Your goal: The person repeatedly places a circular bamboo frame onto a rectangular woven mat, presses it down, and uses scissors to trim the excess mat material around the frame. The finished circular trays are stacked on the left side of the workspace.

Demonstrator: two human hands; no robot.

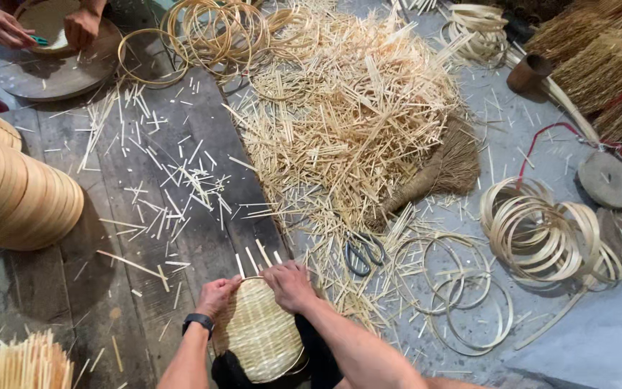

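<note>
**Woven disc held at its far rim**

Both hands gripped a round woven bamboo mat (257,335) that rested against the person's lap. The left hand (216,295), a dark watch on its wrist, was curled closed over the mat's far-left edge; the right hand (291,284) was clamped on the far-right edge, fingers bent over the rim. A few strip ends (257,258) stuck out just beyond the fingers.

The mat looked light and springy, stiff across the weave but likely to fray or split at the loose ends, so the hooped rim seemed the safest hold.

Just right of the right hand lay scissors (363,253) among scattered offcuts, with thin hoops (462,295) further right. Beyond the hands spread a big pile of strips (354,108) with a broom (433,173) on it. Far left sat stacked steamer rings (16,194). At the far left corner, another person's hands (37,29) worked on a round board (52,72).
</note>
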